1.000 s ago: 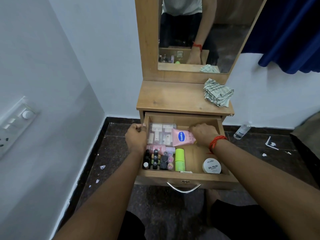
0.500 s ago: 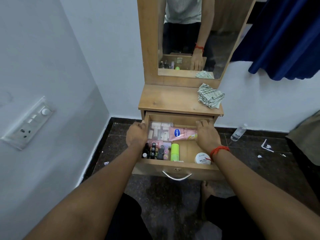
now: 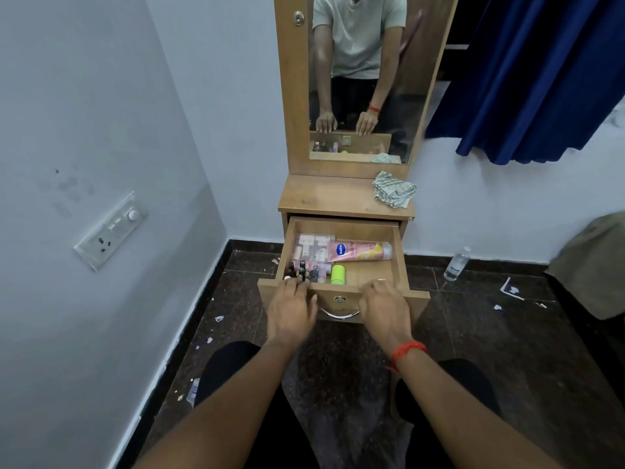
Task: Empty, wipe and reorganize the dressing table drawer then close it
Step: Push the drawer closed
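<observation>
Resting on the open drawer (image 3: 334,291) front: left hand (image 3: 291,309), right hand (image 3: 385,308).

The bench (image 3: 324,198) top carries one crumpled striped cloth (image 3: 394,190) at its right rear corner. Below the front edge, the open drawer (image 3: 401,262) holds a clear box (image 3: 313,247) and a pink tube (image 3: 358,251) at the rear, and small bottles (image 3: 302,270) and a green container (image 3: 338,274) at the front. A plastic bottle (image 3: 456,264) lies on the floor (image 3: 473,333) to the right of the bench.
</observation>
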